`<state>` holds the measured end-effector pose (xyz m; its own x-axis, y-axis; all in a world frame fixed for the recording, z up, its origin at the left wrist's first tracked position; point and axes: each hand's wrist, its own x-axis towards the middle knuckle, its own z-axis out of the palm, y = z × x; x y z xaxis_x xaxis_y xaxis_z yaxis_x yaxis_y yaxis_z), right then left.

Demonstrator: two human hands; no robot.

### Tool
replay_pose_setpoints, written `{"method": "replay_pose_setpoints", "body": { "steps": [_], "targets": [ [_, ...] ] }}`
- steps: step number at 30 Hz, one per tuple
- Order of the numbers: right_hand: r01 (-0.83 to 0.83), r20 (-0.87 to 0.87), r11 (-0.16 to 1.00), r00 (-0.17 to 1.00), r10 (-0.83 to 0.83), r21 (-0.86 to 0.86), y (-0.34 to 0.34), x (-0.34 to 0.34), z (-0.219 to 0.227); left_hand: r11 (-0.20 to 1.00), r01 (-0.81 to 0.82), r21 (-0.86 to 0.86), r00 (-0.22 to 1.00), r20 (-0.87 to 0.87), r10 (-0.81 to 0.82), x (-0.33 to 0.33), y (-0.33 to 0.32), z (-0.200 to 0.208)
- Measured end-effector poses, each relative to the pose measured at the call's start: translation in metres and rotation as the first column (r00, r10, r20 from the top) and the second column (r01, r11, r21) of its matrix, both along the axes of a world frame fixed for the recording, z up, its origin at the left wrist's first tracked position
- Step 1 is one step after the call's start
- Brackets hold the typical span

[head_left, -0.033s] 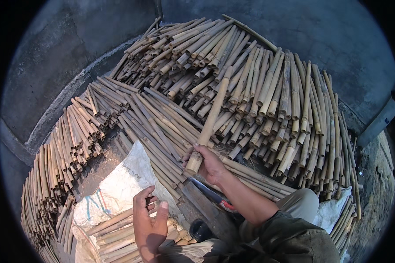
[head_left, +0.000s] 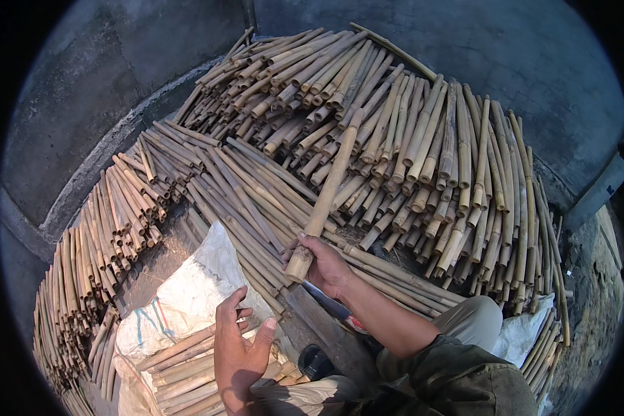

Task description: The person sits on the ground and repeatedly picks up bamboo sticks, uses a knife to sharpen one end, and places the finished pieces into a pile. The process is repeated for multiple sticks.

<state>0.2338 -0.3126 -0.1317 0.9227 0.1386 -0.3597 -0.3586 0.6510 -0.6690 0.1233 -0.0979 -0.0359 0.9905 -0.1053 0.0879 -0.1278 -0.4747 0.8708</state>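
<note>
Tan bamboo: one cut pole (head_left: 331,180) is in the person's right hand (head_left: 329,269), gripped near its lower end. Right fingers closed round the shaft, thumb lying along the near side; the pole's lower cut end projects a little past the grip. Pole tilted, its upper end leaning away and slightly to the person's right, seen against the big stack (head_left: 457,159) of similar poles.

Left hand (head_left: 241,347): empty, raised, thumb well apart from the fingers, which are loosely bent. It appears in front of a white sack (head_left: 197,277) with blue and red marks and a row of pale poles (head_left: 187,378) lying on it.

Surroundings, as observed from the side: a second stack (head_left: 93,260) curves along the left; between it and the big stack, a flat spread of greyish poles (head_left: 236,201) lies on the ground. Dark grey wall (head_left: 457,48) behind. Below the right hand, a wooden plank (head_left: 326,326) runs diagonally, with a metal blade (head_left: 328,300) beside it, partly hidden by the forearm; red shows at its near end. Dark sandal (head_left: 315,362) near the plank. Person wears a dark sleeve (head_left: 464,378) and pale trousers (head_left: 478,322).
</note>
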Motion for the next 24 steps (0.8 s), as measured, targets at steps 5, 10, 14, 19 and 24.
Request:
{"method": "replay_pose_setpoints", "body": {
  "steps": [5, 10, 14, 19, 24],
  "targets": [
    [-0.303, 0.183, 0.946, 0.93, 0.319, -0.113, 0.042, -0.055, 0.019, 0.988, 0.044, -0.151, 0.999, 0.015, -0.042, 0.003, -0.016, -0.012],
    [-0.196, 0.141, 0.659, 0.896, 0.422, -0.727, 0.009, -0.06, -0.039, 0.779, -0.223, -0.587, 0.943, 0.074, 0.325, 0.011, 0.0, -0.013],
    [-0.334, -0.408, -0.279, 0.871, 0.274, -0.9, -0.065, -0.11, -0.13, 0.561, -0.425, -0.711, 0.772, 0.038, 0.634, 0.02, 0.027, 0.001],
    [-0.524, -0.632, -0.421, 0.756, 0.171, -0.741, -0.092, -0.162, -0.202, 0.469, -0.575, -0.671, 0.537, 0.123, 0.835, 0.008, 0.058, 0.02],
    [-0.485, -0.599, -0.381, 0.75, 0.282, -0.787, -0.075, -0.171, -0.218, 0.378, -0.635, -0.674, 0.429, 0.098, 0.898, -0.006, 0.093, 0.024]
  ]
}}
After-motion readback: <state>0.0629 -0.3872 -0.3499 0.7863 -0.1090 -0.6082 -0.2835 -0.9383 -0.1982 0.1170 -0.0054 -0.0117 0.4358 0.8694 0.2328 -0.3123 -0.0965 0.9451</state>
